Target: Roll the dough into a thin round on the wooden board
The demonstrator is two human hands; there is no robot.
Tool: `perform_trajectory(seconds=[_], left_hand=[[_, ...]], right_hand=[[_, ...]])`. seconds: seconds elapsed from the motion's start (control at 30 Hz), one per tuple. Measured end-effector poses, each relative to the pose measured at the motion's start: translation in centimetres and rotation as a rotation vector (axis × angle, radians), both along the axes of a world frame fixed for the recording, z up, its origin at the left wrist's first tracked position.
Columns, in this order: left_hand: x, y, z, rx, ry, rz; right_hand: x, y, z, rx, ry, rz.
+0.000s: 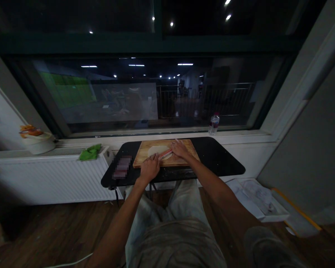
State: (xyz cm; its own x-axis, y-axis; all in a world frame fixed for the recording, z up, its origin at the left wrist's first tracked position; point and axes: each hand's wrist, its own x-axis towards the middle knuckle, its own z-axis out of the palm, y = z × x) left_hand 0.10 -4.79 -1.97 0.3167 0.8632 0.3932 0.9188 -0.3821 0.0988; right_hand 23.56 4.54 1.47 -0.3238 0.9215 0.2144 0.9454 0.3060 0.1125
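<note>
Both hands are on the rolling pin, a slim reddish rod (165,153) slanting from 8 o'clock up to 2 o'clock across a flat pale dough sheet (153,150)! The left hand (150,166) covers the rod's 8 o'clock end, its fingers looking close together; the right hand (180,149) lies over the 2 o'clock end, fingers stretched forward. Are they clamped round the wood or just flat on top? From up here, I cannot tell!

Under it all sits the wooden board (139,159), dough at its middle, resting on a black table (225,160). Out at 8 o'clock from the board, a blurred pinkish item (123,167) lies on the tabletop. Swing to 9 o'clock: a crumpled green cloth (90,152) drapes over the white radiator (69,178), and farther out stands a pale pot (39,144). At 2 o'clock, a red-capped clear bottle (214,124) stands upright on the windowsill (240,139); at 4 o'clock, a white box (277,216) sits on the floor!
</note>
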Motion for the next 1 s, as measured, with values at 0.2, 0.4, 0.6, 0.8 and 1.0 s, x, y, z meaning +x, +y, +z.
perform_trajectory(seconds=[0.2,0.4,0.6,0.8,1.0], left_hand=[[-0.1,-0.8,-0.1,0.055,-0.021,-0.06],[0.4,0.4,-0.7,0.087,-0.061,0.011],[0.6,2.5,-0.7,0.103,0.014,0.032],[-0.5,5.4,0.8,0.015,0.071,-0.047],[-0.8,7.6,1.4,-0.006,0.107,-0.066]], right_hand=[[0.1,-3.4,0.2,0.02,0.099,-0.116],[0.0,-7.0,-0.1,0.094,0.158,-0.249],[-0.3,-8.9,-0.3,0.143,0.2,-0.274],[0.2,-5.5,-0.5,0.022,0.181,-0.219],[0.9,-1.2,-1.2,0.014,0.163,-0.173]])
